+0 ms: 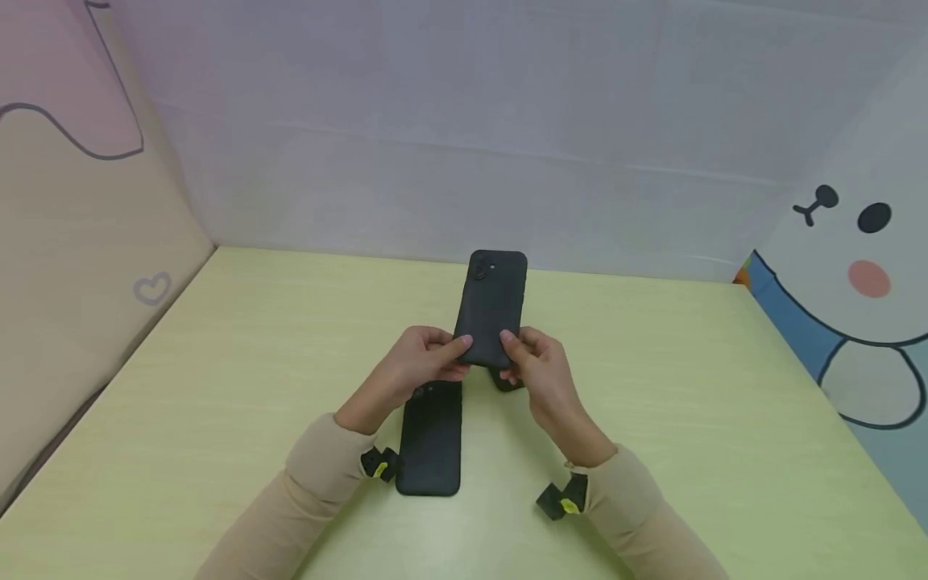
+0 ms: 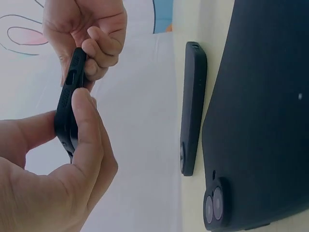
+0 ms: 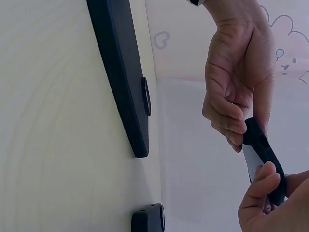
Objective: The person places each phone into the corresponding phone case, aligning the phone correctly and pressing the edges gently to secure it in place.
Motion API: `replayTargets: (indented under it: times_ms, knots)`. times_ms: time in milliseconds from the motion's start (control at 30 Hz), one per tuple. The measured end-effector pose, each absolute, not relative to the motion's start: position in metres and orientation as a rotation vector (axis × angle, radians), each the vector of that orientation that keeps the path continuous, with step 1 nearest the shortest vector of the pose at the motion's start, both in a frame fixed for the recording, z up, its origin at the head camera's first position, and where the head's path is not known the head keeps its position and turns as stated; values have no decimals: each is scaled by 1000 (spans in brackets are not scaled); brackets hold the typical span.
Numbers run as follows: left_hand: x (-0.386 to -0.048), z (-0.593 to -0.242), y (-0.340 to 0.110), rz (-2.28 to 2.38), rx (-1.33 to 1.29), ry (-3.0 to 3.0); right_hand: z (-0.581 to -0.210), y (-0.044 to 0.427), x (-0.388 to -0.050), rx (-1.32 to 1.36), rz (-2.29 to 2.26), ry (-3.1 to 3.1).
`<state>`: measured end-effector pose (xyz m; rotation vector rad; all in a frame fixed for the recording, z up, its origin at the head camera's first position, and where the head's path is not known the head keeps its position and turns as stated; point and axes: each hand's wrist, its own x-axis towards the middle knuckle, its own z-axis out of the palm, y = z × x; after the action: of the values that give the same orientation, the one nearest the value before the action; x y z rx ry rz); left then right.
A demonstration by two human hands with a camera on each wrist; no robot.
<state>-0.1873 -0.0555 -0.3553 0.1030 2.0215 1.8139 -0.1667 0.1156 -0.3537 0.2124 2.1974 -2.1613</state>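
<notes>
Both hands hold a black phone [image 1: 493, 302] above the table, its camera side facing up. My left hand [image 1: 420, 362] pinches the lower left corner, thumb on top and fingers beneath. The lower right corner is pinched by my right hand [image 1: 544, 374] the same way. In the left wrist view the held phone's bottom edge [image 2: 71, 79] shows a port opening and small holes. A second black phone [image 1: 431, 447] lies camera side up on the table by the left forearm. Mostly hidden under the held one, a third black phone [image 1: 505, 380] also lies there.
The pale yellow table [image 1: 652, 362] meets a whitish wall sheet [image 1: 464, 145] at the back. Cartoon-printed panels stand at the left [image 1: 80, 266] and right [image 1: 870, 338]. A small black device with a yellow mark is worn at each wrist.
</notes>
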Motion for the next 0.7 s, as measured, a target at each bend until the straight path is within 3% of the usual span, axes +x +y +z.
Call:
replayTargets:
  times_ms: [700]
  knots:
    - [-185,-356,-52,1810,81,2225,-349,121,-170,197,-2170,2273]
